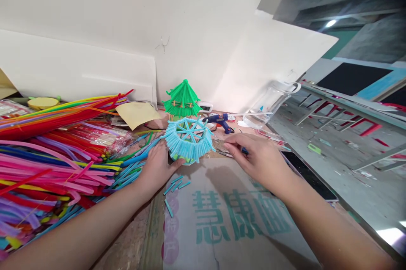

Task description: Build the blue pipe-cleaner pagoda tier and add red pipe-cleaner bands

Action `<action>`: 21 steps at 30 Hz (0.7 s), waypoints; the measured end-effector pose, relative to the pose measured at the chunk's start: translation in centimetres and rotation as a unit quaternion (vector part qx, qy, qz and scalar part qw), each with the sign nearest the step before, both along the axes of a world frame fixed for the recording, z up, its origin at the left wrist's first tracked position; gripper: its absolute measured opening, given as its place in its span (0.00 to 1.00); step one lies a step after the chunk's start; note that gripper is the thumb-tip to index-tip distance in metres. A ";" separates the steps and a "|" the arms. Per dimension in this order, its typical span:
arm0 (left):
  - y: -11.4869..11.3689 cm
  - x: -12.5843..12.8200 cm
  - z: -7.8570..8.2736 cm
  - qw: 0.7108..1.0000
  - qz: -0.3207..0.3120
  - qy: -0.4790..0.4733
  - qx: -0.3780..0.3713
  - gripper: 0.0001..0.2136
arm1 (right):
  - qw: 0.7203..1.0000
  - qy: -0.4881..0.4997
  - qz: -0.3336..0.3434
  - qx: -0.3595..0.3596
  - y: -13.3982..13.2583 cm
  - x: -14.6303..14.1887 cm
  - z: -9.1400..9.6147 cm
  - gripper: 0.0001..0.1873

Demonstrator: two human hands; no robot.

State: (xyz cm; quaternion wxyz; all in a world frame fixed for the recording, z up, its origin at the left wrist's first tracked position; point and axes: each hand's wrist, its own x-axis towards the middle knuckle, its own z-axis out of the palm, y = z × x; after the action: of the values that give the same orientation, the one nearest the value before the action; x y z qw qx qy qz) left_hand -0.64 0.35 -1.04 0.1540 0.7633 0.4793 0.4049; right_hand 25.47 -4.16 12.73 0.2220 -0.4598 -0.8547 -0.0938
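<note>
I'm steadying the blue pipe-cleaner frame (189, 139) with my left hand (158, 168) clasped on it; my right hand (256, 158) hovers just beside, grip unclear.

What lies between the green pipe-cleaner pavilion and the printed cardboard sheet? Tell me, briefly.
The light-blue pipe-cleaner frame sits there, held at its near edge by the left hand. The head view shows it.

One head-worn view, looking forward and down across the table (139, 240), close over left hand (157, 168) and right hand (256, 158), facing the white wall (196, 16).
</note>
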 end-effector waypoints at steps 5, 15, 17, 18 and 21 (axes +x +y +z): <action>0.2 -0.1 -0.3 1.000 -0.006 0.016 -0.006 0.25 | 0.983 -0.063 -0.153 -0.075 3.2 1.3 0.6 0.16; -0.4 0.1 0.4 0.999 -0.001 0.028 -0.015 0.24 | 0.940 0.022 -0.264 -0.214 13.0 5.8 -5.8 0.24; -0.4 0.1 0.4 0.999 -0.002 0.037 -0.010 0.23 | 0.934 0.045 -0.273 -0.226 14.1 5.5 -6.6 0.21; -0.4 0.1 0.5 0.999 -0.002 0.041 -0.009 0.23 | 0.931 0.055 -0.276 -0.234 14.6 5.3 -7.0 0.20; -0.4 0.2 0.5 0.999 -0.002 0.050 -0.009 0.21 | 0.920 0.078 -0.287 -0.256 15.7 4.7 -7.8 0.19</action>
State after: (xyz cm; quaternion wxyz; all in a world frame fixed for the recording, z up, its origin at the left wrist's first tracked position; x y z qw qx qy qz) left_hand -0.48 -0.09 -0.55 0.1379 0.7821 0.4883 0.3618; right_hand 30.13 11.53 4.97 0.1265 -0.7324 -0.6609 0.1044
